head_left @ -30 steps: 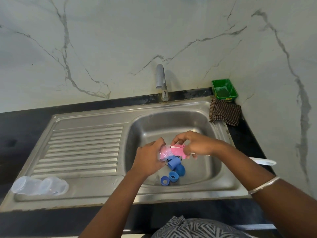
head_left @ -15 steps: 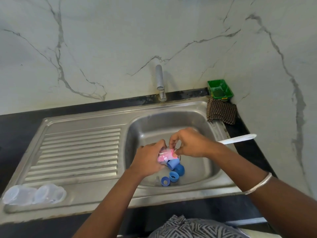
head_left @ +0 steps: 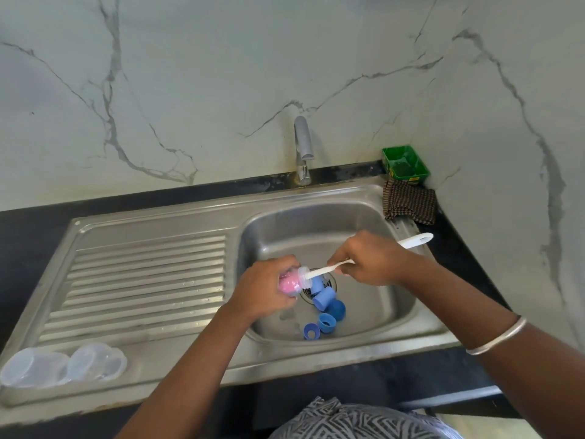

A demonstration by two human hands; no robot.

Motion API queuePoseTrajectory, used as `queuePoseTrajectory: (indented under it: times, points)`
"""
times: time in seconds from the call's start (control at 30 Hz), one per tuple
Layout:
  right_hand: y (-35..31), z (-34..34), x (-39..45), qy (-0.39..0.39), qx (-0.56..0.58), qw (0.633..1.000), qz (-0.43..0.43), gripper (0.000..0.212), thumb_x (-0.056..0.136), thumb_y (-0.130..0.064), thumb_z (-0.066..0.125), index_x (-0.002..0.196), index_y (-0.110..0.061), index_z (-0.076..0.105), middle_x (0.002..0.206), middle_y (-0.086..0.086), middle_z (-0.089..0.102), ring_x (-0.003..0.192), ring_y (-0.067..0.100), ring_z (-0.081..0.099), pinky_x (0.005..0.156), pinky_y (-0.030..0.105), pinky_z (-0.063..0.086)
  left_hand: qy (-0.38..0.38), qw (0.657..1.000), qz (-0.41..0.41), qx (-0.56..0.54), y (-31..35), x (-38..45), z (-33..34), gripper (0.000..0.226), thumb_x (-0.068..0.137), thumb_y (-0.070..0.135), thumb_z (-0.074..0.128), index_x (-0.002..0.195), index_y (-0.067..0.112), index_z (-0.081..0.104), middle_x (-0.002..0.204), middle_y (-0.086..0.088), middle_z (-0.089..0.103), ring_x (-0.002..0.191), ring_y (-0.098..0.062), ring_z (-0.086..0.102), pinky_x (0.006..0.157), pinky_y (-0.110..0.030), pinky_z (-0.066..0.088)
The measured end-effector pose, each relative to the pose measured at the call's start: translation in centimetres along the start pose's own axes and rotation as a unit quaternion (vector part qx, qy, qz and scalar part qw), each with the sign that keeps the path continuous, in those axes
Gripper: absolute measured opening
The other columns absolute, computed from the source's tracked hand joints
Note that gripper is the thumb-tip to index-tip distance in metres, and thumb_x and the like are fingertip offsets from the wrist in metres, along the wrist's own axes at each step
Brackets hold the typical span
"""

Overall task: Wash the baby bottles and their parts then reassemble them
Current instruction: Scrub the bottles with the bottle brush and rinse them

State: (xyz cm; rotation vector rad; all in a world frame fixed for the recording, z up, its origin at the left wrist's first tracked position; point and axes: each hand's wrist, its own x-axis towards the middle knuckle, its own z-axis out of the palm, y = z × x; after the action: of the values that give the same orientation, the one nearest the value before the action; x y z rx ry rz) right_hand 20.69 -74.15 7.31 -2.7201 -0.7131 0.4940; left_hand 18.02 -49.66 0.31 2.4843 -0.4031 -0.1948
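My left hand (head_left: 267, 288) grips a small clear baby bottle (head_left: 292, 281) over the sink basin (head_left: 316, 226), its neck pointing right. A pink brush head shows inside the bottle. My right hand (head_left: 372, 259) holds the white brush handle (head_left: 414, 240), whose shaft runs into the bottle's mouth. Several blue caps and rings (head_left: 326, 307) lie on the basin floor near the drain. Two clear bottle bodies (head_left: 63, 367) lie on their sides at the drainboard's front left corner.
A steel tap (head_left: 303, 147) stands behind the basin. A green tub (head_left: 404, 166) and a brown checked cloth (head_left: 408, 204) sit at the back right corner. The ribbed drainboard (head_left: 145, 277) stretches left of the basin, on a black counter.
My right hand has drawn back to the right along the handle, so more of the white shaft shows between the hands. The bottle has shifted left with the pink head inside it.
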Motion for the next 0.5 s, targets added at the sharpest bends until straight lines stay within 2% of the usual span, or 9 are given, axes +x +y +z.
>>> queuePoseTrajectory:
  times: [0.1, 0.17, 0.23, 0.3, 0.4, 0.5]
  points:
    - [-1.4, 1.0, 0.7, 0.038, -0.07, 0.996, -0.033, 0.03, 0.095, -0.028, 0.06, 0.12, -0.04, 0.07, 0.109, -0.01, 0.073, 0.101, 0.015, 0.066, 0.082, 0.034, 0.054, -0.007, 1.0, 0.012, -0.014, -0.4, -0.5, -0.4, 0.047, 0.058, 0.027, 0.079, 0.1, 0.033, 0.059, 0.083, 0.014, 0.065, 0.074, -0.009, 0.063, 0.068, -0.031, 0.055]
    - [-1.6, 1.4, 0.9, 0.073, -0.099, 0.991, -0.06, 0.027, 0.098, -0.03, 0.057, 0.119, -0.04, 0.071, 0.104, -0.009, 0.074, 0.094, 0.015, 0.068, 0.072, 0.029, 0.052, -0.003, 0.996, -0.016, -0.085, -1.2, -0.9, -0.9, 0.049, 0.055, 0.024, 0.087, 0.097, 0.03, 0.062, 0.086, 0.012, 0.068, 0.076, -0.004, 0.063, 0.068, -0.023, 0.054]
    - [-1.5, 1.9, 0.7, 0.141, -0.113, 0.977, -0.116, 0.021, 0.096, -0.029, 0.062, 0.111, -0.038, 0.075, 0.093, -0.011, 0.076, 0.081, 0.014, 0.071, 0.06, 0.028, 0.051, -0.038, 0.983, -0.059, -0.169, -2.0, -1.1, -1.7, 0.056, 0.049, 0.025, 0.094, 0.098, 0.026, 0.067, 0.09, 0.01, 0.068, 0.079, -0.001, 0.063, 0.069, -0.015, 0.049]
    - [-0.6, 1.9, 0.3, 0.218, -0.097, 0.954, -0.18, 0.019, 0.091, -0.026, 0.066, 0.101, -0.035, 0.079, 0.087, -0.014, 0.076, 0.073, 0.011, 0.072, 0.051, 0.026, 0.052, -0.104, 0.962, -0.089, -0.236, -2.4, -0.8, -2.7, 0.065, 0.043, 0.029, 0.094, 0.102, 0.019, 0.069, 0.095, 0.002, 0.069, 0.087, -0.014, 0.066, 0.075, -0.025, 0.052]
    - [-0.3, 0.3, -0.4, 0.269, -0.076, 0.932, -0.229, 0.026, 0.094, -0.031, 0.056, 0.097, -0.031, 0.081, 0.09, -0.016, 0.077, 0.077, 0.007, 0.073, 0.055, 0.02, 0.053, -0.173, 0.942, -0.094, -0.27, -2.5, -0.3, -4.0, 0.067, 0.048, 0.024, 0.093, 0.109, 0.014, 0.069, 0.098, -0.006, 0.072, 0.093, -0.026, 0.069, 0.07, -0.033, 0.055]
    - [-0.6, -1.2, -0.6, 0.275, -0.079, 0.924, -0.254, 0.028, 0.094, -0.029, 0.054, 0.095, -0.026, 0.082, 0.091, -0.011, 0.077, 0.079, 0.011, 0.074, 0.056, 0.024, 0.056, -0.197, 0.948, -0.087, -0.235, -2.6, -0.4, -5.1, 0.064, 0.049, 0.025, 0.092, 0.109, 0.02, 0.07, 0.098, -0.003, 0.072, 0.092, -0.023, 0.069, 0.073, -0.035, 0.056]
